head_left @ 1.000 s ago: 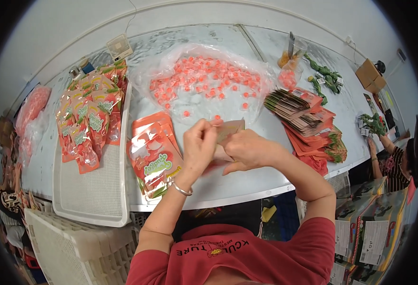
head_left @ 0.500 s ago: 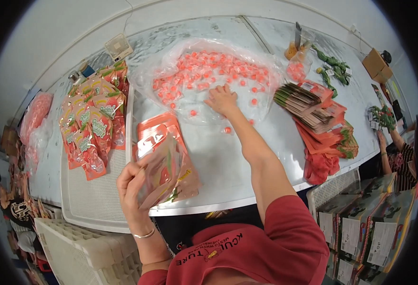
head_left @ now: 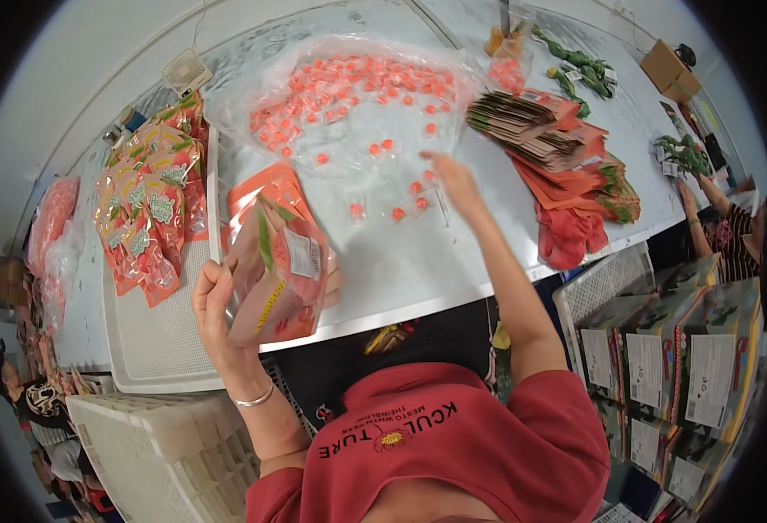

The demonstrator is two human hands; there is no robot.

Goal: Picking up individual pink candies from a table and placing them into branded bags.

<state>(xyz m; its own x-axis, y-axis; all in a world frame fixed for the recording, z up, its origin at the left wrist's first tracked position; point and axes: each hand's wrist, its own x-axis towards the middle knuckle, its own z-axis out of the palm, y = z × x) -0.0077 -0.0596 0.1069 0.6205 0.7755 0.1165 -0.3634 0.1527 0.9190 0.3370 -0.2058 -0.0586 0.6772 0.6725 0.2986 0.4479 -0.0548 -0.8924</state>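
while the left hand (head_left: pixel 222 309) grips a clear packet (head_left: pixel 274 270) with orange and green print, raised just above the near edge of the counter (head_left: pixel 418 261), the right hand (head_left: pixel 453 179) stretches out across the pale top with its fingers loose and holding nothing. the left grip is clenched around the packet's lower left side, thumb on the near face, and a thin bangle (head_left: pixel 252 399) sits on that wrist. the right fingertips lie among a few small orange pieces in clear wrappers (head_left: pixel 405 200) scattered on the counter; whether they touch one, i cannot tell. beyond these pieces, a big clear plastic sheet (head_left: pixel 348 96) holds a wide spread of the same orange pieces. just behind the held packet, a flat stack of orange packets (head_left: pixel 270 185) lies on the counter. to the left, a white perforated tray (head_left: pixel 170 340) carries a heap of finished packets (head_left: pixel 152 209). to the right of the reaching hand, a fan of dark-edged cards (head_left: pixel 523 126) rests on red bags (head_left: pixel 575 218). at the far right edge, another person's arm (head_left: pixel 706 196) rests on the counter.
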